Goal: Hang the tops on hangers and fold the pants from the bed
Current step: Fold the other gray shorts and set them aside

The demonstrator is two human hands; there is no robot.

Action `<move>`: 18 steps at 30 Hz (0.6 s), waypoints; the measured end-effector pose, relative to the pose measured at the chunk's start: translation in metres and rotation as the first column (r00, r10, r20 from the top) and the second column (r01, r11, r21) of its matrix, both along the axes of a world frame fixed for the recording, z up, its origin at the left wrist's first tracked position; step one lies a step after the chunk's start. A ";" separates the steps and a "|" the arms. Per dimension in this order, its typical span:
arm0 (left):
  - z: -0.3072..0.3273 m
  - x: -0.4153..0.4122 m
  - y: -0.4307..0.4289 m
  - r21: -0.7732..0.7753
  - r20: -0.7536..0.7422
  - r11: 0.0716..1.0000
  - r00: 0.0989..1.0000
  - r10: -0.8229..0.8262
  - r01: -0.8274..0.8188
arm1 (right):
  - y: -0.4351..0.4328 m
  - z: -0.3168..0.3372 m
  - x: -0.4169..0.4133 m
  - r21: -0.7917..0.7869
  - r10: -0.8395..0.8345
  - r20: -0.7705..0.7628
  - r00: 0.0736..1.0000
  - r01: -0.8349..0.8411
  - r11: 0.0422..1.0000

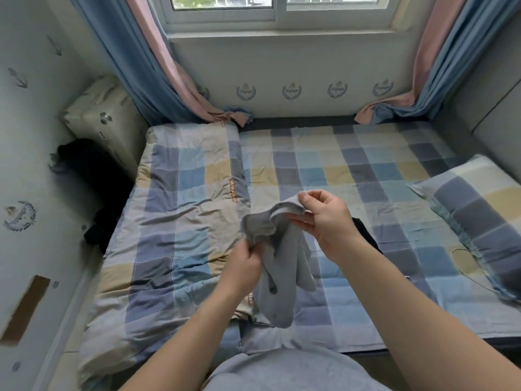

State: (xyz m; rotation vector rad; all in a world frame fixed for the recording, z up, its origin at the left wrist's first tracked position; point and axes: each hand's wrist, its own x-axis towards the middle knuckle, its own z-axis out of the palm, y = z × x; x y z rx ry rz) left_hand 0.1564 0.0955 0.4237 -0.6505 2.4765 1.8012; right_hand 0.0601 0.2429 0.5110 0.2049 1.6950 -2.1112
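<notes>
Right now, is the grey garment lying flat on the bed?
No: the left hand and the right hand hold the grey garment up, bunched and hanging, over the bed.

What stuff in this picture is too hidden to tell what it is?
- Head view: grey garment, bunched in the left hand and right hand; top or pants, unclear.
- Dark cloth on the bed, mostly behind the right wrist.
- Black heap beside the bed, lost in shadow.

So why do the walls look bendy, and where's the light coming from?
In the head view the wide-angle lens bends the curtain and walls near the edges; daylight comes from the window at the top; the gap left of the bed is dark shadow; the grey garment looks slightly blurred.
</notes>
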 end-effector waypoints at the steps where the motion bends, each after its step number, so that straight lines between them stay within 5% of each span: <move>1: 0.004 -0.006 0.001 0.040 -0.050 0.998 0.997 0.054 -0.052 | 0.006 -0.002 -0.007 0.013 0.000 -0.002 1.000 0.000 1.000; 9: 0.049 -0.034 0.009 0.388 -0.073 0.906 0.975 0.211 -0.167 | 0.049 -0.029 -0.024 0.092 0.289 0.050 0.956 -0.292 0.952; 15: 0.096 -0.047 0.022 0.528 -0.132 0.840 0.965 0.227 -0.125 | 0.043 -0.058 0.000 0.328 0.733 0.020 0.680 -0.697 0.638; 18: 0.116 -0.052 0.036 0.627 -0.155 0.776 0.965 0.213 -0.071 | 0.025 -0.067 0.012 0.370 0.672 -0.069 0.738 -0.606 0.704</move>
